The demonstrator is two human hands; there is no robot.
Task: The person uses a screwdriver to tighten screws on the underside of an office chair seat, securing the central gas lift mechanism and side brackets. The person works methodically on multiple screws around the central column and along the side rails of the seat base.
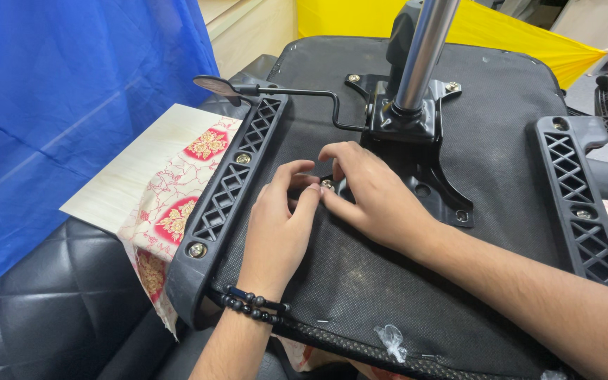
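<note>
Small bolt point(327, 184) seated at the near-left corner of the black metal mechanism plate point(416, 151), head just visible between fingertips. Right hand point(367, 193) curled over it from the right, thumb and forefinger pinched closed on the bolt head. Left hand point(279, 225) pressed in from the left of the plate corner, fingers bent, thumb and forefinger tips closed against the same bolt and touching the right hand's fingers. Black bead bracelet point(255, 304) around the left wrist, well nearer the camera than the plate.

Plate bolted flat to the black fabric underside of an upturned chair seat point(360, 281). Chrome gas-lift column point(423, 49) rising from the plate's middle, tilted away toward the top. Black lever rod with paddle handle point(219, 86) reaching out left from the plate's far side. More bolt heads at the plate's other corners, one at the near-right corner point(462, 215).

Left of the plate, a black lattice armrest bracket point(230, 186) along the seat's left edge; right of the plate, a matching bracket point(585, 204). Beyond the left bracket, red-and-cream patterned cloth point(177, 211) over a pale wooden board point(131, 176), then blue fabric point(58, 112). Behind the plate, yellow fabric point(501, 28). Black quilted cushion point(51, 302) far left and near.
</note>
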